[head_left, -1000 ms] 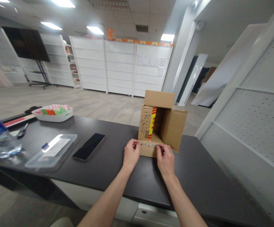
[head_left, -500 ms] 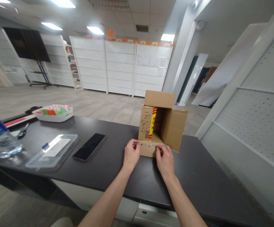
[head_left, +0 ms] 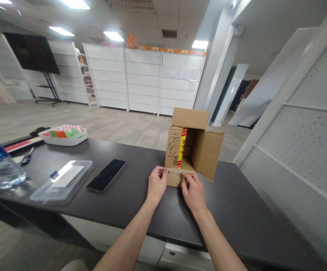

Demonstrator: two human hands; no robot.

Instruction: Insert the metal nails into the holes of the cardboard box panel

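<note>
An open cardboard box stands on its side on the dark tabletop, its opening facing me. Its lower flap folds down towards me and carries a row of small silvery studs with dark holes beneath. At that flap's left edge is my left hand, thumb and fingertips pinched together; what sits between them is too small to tell. My right hand bends over the flap's right part, fingertips closed at the end of the row. Anything in its fingers is hidden. More dark studs dot the box's left flap, beside red-and-yellow tape.
Left of my hands lie a black phone and a clear plastic case. Further left are a water bottle and a white basket with coloured items. A perforated white panel rises along the right side.
My right hand has shifted left along the lower flap, covering more of the stud row. My left hand and the box have stayed in place.
</note>
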